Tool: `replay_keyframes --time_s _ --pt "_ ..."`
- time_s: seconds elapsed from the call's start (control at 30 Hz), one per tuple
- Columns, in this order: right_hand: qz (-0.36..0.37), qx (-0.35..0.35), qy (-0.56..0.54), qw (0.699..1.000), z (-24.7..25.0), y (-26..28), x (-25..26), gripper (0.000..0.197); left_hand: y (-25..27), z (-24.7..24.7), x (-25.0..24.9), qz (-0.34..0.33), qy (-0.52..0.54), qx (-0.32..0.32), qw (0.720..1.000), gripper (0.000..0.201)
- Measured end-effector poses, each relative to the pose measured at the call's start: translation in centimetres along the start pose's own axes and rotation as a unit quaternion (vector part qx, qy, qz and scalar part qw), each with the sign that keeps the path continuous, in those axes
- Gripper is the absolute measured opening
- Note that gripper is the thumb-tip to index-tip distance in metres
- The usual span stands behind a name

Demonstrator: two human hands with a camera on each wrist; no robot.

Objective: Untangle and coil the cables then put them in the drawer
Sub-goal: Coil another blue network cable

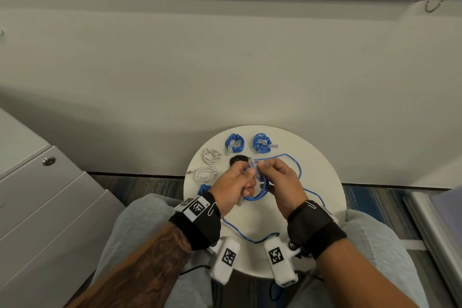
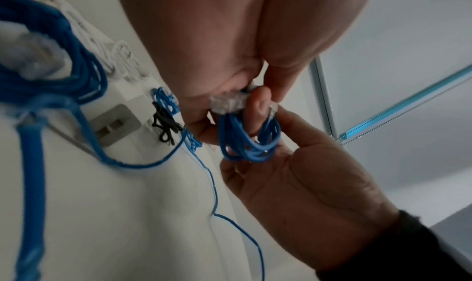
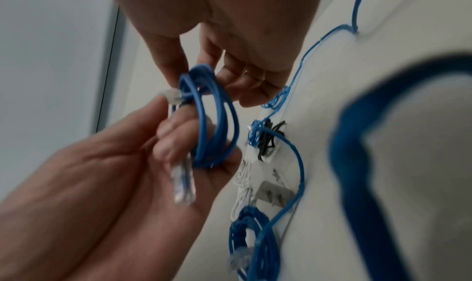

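Over the round white table (image 1: pixel 312 157) both hands hold one small blue cable coil (image 1: pixel 258 194). My left hand (image 1: pixel 246 179) has its fingers curled through the coil (image 3: pixel 213 124), and a clear plug (image 3: pixel 182 188) lies against its palm. My right hand (image 1: pixel 266 170) pinches the coil's top (image 3: pixel 201 77) beside a second clear plug (image 2: pixel 227 103). The loose tail of the blue cable (image 1: pixel 298 172) loops over the table and runs along the near rim (image 1: pixel 250 236).
Two blue coils (image 1: pixel 235 143) (image 1: pixel 262 143) lie at the table's far side, two white coils (image 1: pixel 212 155) (image 1: pixel 205 174) on the left, a black coil (image 1: pixel 238 159) beyond my left hand. Another blue coil (image 1: pixel 204 189) peeks past my left wrist. A white drawer cabinet (image 1: pixel 37 195) stands left, shut.
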State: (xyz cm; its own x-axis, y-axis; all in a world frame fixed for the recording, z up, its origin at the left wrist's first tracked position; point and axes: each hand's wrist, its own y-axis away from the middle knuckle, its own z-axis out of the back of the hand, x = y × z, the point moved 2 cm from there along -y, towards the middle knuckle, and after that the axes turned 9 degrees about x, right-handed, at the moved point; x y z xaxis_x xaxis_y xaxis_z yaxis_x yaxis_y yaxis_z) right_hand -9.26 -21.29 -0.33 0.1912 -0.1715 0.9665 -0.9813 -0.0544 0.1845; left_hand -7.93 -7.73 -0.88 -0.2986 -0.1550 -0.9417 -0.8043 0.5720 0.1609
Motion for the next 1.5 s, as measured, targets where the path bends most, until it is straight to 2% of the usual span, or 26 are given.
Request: replay_keyframes --time_s 0.1,0.2,0.33,0.47,0.57,0.63,0.7,0.77,0.8,0.87,0.93,1.0,1.1,1.17,1.23,1.3,1.37,1.43,1.5 --pt "0.016 0.019 0.018 1.000 0.3 0.0 0.8 0.013 0.2 -0.1 -0.2 0.025 -0.056 0.039 0.997 0.007" --pt "0.050 0.020 0.042 0.998 0.4 0.2 1.4 0.016 0.4 -0.2 -0.6 0.051 -0.051 0.066 0.995 0.007" --pt "0.101 0.044 0.116 0.987 0.7 0.3 2.1 0.007 0.3 0.5 -1.1 0.057 -0.037 0.049 0.996 0.017" --pt "0.149 0.010 0.219 0.964 0.8 0.1 1.5 0.010 0.3 0.6 -0.7 0.057 -0.070 0.038 0.995 0.021" --pt "0.177 0.008 0.221 0.959 0.5 0.5 2.0 0.009 0.1 1.0 -0.5 0.034 -0.082 -0.001 0.996 0.028" --pt "0.140 0.016 0.146 0.979 0.4 0.7 2.1 0.018 -0.2 1.7 -0.5 0.016 -0.123 -0.044 0.991 0.037" --pt "0.056 0.037 0.070 0.995 0.5 0.5 1.6 0.026 -0.2 2.0 -0.2 -0.005 -0.167 -0.064 0.984 0.038" --pt "-0.021 0.078 0.027 0.996 0.7 0.4 0.9 0.033 -0.1 1.9 0.0 -0.010 -0.200 -0.065 0.978 0.031" --pt "-0.038 0.085 0.022 0.995 1.0 0.3 0.8 0.027 -0.1 1.7 0.0 -0.006 -0.207 -0.051 0.977 0.025" --pt "-0.025 0.070 0.044 0.996 1.6 0.3 1.3 0.014 -0.1 1.2 0.1 0.010 -0.165 -0.009 0.986 0.018" --pt "0.015 0.047 0.101 0.994 1.8 0.4 1.9 0.014 -0.3 1.0 0.1 0.054 -0.044 0.019 0.997 0.029" --pt "0.037 0.043 0.138 0.989 1.6 0.6 2.2 0.014 -0.5 1.1 0.3 0.091 0.013 0.034 0.995 0.037" --pt "-0.002 0.073 0.130 0.989 1.7 0.5 2.4 0.013 -0.1 1.0 0.4 0.102 -0.022 0.032 0.994 0.037" --pt "-0.038 0.086 0.117 0.989 2.1 0.4 2.4 0.013 0.2 0.4 0.2 0.092 -0.041 0.028 0.995 0.035" --pt "-0.044 0.087 0.114 0.989 2.1 0.4 2.3 0.014 0.4 -0.1 0.1 0.077 -0.064 0.028 0.995 0.030" --pt "-0.009 0.060 0.134 0.989 2.0 0.3 2.3 0.013 0.6 -0.1 0.1 0.078 -0.096 0.027 0.992 0.026" --pt "0.044 -0.019 0.132 0.990 2.5 0.1 2.7 0.011 0.7 0.1 0.4 0.084 -0.120 0.034 0.989 0.029" --pt "0.078 -0.092 0.104 0.987 3.7 -0.1 3.4 0.011 0.7 0.3 0.4 0.091 -0.103 0.034 0.990 0.031" --pt "0.088 -0.119 0.074 0.986 4.4 -0.2 3.7 0.011 0.6 0.3 0.1 0.091 -0.064 0.044 0.993 0.025"
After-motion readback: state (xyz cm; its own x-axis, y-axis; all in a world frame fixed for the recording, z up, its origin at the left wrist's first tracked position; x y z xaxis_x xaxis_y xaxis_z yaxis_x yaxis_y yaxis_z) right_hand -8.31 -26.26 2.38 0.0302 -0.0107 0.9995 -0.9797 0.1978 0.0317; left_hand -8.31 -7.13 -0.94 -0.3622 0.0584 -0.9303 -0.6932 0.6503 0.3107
